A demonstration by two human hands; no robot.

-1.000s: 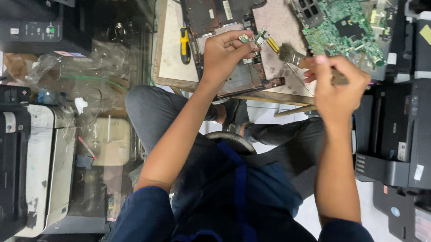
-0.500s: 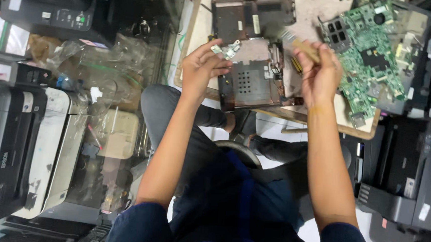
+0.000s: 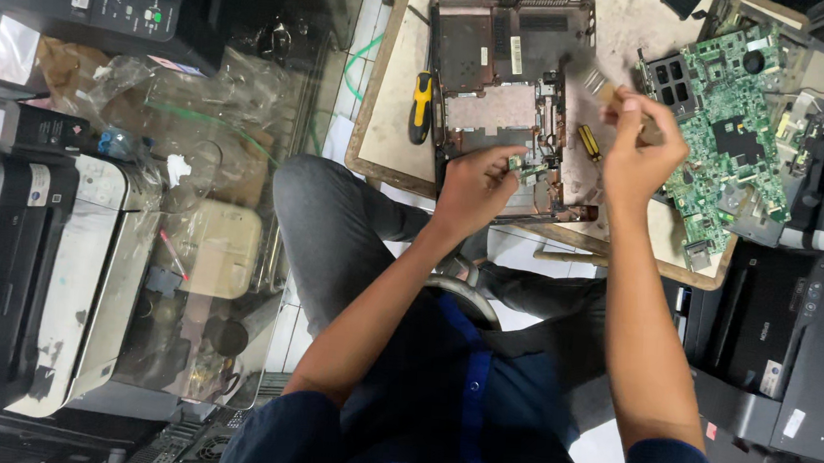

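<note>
Head view, left to right: printers [image 3: 19, 265] stacking at far left, clear plastic bags [image 3: 199, 123] lying beside them. Yellow-handled screwdriver [image 3: 422, 106] sitting on the wooden worktop [image 3: 381, 115], just left of the opened laptop base [image 3: 511, 95]. Left hand [image 3: 477, 186] resting on the base's lower edge, grip pinching a small green board piece [image 3: 516, 164]. Right hand [image 3: 641, 150] hovering above, grip closing around a blurred brush [image 3: 598, 81]. Green motherboard [image 3: 733, 118] lying at right.
</note>
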